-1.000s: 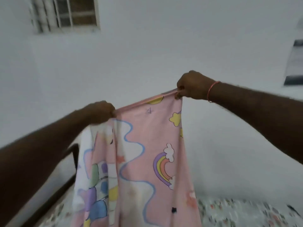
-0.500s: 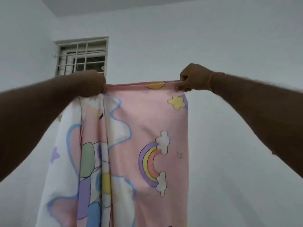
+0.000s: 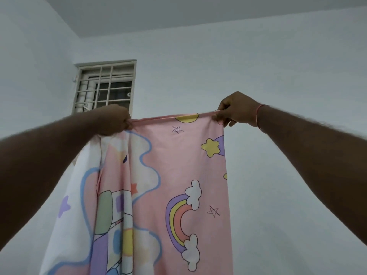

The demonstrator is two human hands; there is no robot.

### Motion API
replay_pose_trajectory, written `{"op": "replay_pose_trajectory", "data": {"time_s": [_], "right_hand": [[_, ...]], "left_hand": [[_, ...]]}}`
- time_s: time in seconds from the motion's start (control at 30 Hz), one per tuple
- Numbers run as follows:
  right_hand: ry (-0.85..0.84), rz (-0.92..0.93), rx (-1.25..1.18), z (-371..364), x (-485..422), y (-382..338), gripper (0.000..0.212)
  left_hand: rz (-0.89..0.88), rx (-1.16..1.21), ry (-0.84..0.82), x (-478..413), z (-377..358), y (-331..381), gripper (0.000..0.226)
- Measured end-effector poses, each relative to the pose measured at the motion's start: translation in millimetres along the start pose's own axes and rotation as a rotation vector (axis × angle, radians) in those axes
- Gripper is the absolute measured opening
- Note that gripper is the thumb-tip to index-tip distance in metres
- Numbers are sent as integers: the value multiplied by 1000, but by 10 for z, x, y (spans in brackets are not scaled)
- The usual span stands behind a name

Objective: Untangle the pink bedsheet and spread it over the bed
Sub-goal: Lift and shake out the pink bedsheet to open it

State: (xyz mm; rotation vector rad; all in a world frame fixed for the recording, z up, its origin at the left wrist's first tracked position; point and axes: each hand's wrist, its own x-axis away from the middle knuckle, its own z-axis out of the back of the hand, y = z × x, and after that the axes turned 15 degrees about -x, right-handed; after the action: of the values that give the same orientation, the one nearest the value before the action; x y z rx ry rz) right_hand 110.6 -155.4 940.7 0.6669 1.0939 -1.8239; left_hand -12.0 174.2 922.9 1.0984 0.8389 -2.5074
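The pink bedsheet [image 3: 178, 169], printed with rainbows, stars and clouds, hangs in front of me from its top hem. My left hand [image 3: 114, 120] pinches the hem at the left, where the cloth bunches and its white underside folds out. My right hand [image 3: 236, 111], with a pink thread at the wrist, pinches the hem at the right. The hem is stretched taut between both hands. The sheet's lower part runs out of the frame. The bed is not in view.
A white wall [image 3: 278, 96] stands behind the sheet. A barred window [image 3: 105, 86] sits high on it at the left, near the room's corner. The grey ceiling [image 3: 198, 12] fills the top.
Both hands have risen with the sheet and moved further apart along the hem. The view has tilted up, so the bed at the bottom has dropped out of sight.
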Motion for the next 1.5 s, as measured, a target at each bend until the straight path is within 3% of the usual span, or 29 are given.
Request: {"op": "replay_pose_trajectory", "data": {"time_s": [0.17,0.3,0.37,0.43,0.57,0.7,0.8,0.93,1.1,1.23,1.3,1.4,1.5], "right_hand": [[-9,-37,-149,-1,6,7,19],[67,-68,-210,-59,-25,25,18],[166,-14,-194,-91,-75,-10,20],[306,47,-230,-82,-139,-55,22],[179,-96,-155,-149,-152,-39,27],[475,-30,-138,-144,-268,-117,34],[304,-106,-333,-273,-154,-159,28],[354,-58,-300,-315,-121,-58,28],[261,-144,-379,-349,-165,-52,23],[444,-52,-52,-458,-199,56,18],[473,-19,-6,-520,-206,76,15],[357,-74,104,-506,-209,55,30],[229,-172,86,-464,-186,-27,28]], "left_hand": [[-58,145,-94,53,-107,-145,33],[-8,224,-124,162,-137,-86,34],[45,212,4,169,-85,0,32],[216,258,213,100,-28,2,29],[232,144,171,68,12,108,33],[353,61,443,29,11,193,22],[265,85,283,-2,-33,70,29],[346,111,398,145,-216,127,16],[260,188,317,114,-246,49,30],[240,198,325,114,-288,80,29],[250,192,324,104,-327,52,29],[250,187,323,83,-381,-10,31],[220,224,290,59,-382,-66,34]]}}
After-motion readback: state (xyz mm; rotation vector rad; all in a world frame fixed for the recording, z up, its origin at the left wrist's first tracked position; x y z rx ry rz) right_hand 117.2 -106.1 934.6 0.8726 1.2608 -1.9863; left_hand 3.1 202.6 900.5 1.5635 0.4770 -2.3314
